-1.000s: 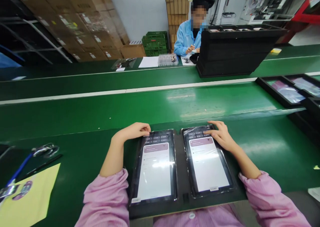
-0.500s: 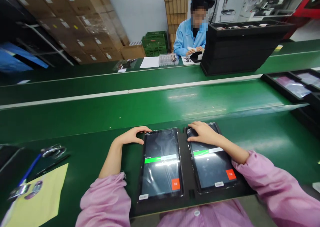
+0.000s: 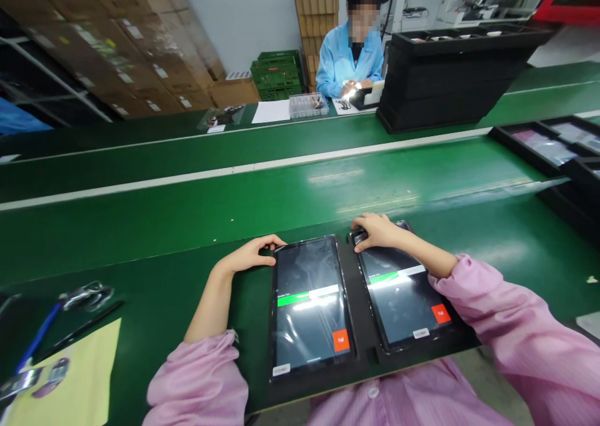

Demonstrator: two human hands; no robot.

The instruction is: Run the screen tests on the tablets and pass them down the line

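Two tablets lie side by side in a black tray at the front edge of the green bench. Each dark screen shows a green and white bar and a red "Fail" square. At the upper left corner of the left tablet, my left hand curls its fingers over the top edge, with the thumb against the side. My right hand reaches across the top of the right tablet and grips its upper left corner between thumb and fingers. Both tablets carry a small white label at the bottom.
Yellow paper, a blue-handled tool and a black pen lie at left. Black trays stand at right. Across the green belt, a co-worker in blue sits beside a tall black tray stack.
The camera view has shifted slightly. My right hand's fingers have curled more around the right tablet's corner. My left hand stays at the left tablet's corner. A bright light now shows by the co-worker's hands.
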